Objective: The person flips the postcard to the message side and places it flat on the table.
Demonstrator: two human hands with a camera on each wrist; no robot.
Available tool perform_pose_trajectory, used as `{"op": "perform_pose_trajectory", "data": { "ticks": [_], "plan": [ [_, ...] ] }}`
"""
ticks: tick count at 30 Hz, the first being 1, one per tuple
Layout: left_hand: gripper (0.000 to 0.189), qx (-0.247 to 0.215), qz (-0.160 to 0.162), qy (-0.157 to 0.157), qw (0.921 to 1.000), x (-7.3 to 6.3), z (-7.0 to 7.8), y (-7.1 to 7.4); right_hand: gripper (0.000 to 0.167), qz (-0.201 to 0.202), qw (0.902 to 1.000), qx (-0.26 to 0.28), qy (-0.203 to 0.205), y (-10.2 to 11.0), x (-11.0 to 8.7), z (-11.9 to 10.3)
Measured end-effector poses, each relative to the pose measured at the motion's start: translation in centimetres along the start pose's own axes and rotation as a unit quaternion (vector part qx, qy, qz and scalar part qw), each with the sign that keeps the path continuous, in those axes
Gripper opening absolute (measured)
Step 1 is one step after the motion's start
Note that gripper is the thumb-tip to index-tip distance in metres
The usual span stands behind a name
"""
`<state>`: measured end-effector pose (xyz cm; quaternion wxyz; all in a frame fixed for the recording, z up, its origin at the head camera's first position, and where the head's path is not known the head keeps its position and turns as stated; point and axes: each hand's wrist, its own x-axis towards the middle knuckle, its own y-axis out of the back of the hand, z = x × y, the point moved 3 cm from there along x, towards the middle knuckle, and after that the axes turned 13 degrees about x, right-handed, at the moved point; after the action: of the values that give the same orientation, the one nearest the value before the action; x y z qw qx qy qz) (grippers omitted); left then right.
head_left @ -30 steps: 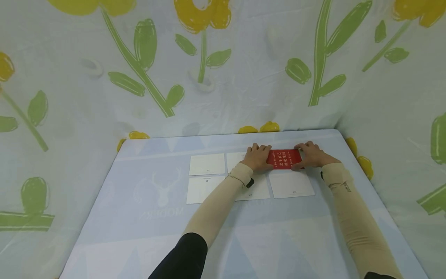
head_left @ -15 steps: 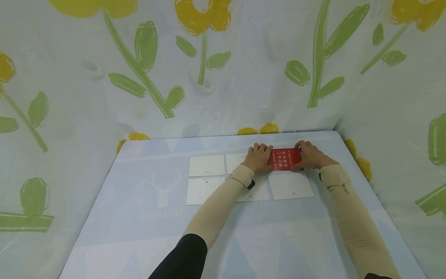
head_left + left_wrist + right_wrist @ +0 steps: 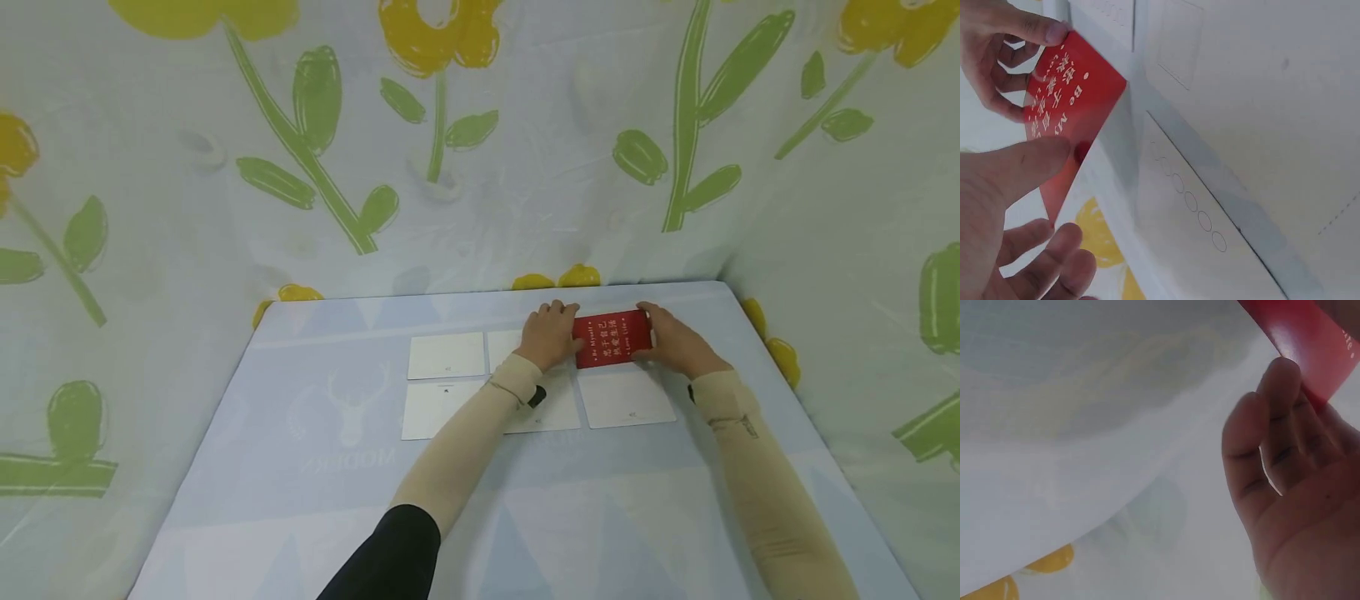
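A red postcard (image 3: 613,337) with white lettering is held between both hands above the far right part of the table. My left hand (image 3: 549,335) has its left edge, with the thumb (image 3: 1041,156) over the printed face and the index fingertip at a corner. At the opposite edge my right hand (image 3: 675,340) grips it, thumb in front and fingers behind, as the left wrist view shows. The postcard is tilted, its near edge close to a white postcard (image 3: 628,400) lying below. In the right wrist view only part of the red postcard (image 3: 1316,350) appears.
More white postcards lie in two rows on the pale blue table (image 3: 300,517): one at the far left (image 3: 447,356), one at the near left (image 3: 431,412), others partly under my left arm. A flowered curtain (image 3: 525,208) hangs behind and around the table.
The red postcard lay flatter before; now it is raised and tilted toward me, turned slightly. My left hand has shifted a little left and away, the right hand only slightly.
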<state>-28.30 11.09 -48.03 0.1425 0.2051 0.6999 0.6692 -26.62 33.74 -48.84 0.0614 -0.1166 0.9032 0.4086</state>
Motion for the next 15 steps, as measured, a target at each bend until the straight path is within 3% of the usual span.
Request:
{"op": "perform_pose_trajectory", "data": {
  "ticks": [3, 7, 15],
  "plan": [
    [0.056, -0.077, -0.011, 0.021, 0.9967, -0.2, -0.2, 0.2, 0.083, 0.021, 0.9997, -0.005, 0.011, 0.3, -0.8, -0.4],
    [0.046, -0.166, -0.024, 0.041, 0.9849, -0.7, -0.3, 0.3, 0.064, 0.055, 0.9981, -0.017, 0.023, 0.7, -1.9, -1.0],
    [0.029, -0.2, -0.021, 0.042, 0.9786, -1.6, 0.3, 1.0, 0.04, 0.105, 0.9907, -0.036, 0.077, 1.6, -4.0, -1.4]
  ]
}}
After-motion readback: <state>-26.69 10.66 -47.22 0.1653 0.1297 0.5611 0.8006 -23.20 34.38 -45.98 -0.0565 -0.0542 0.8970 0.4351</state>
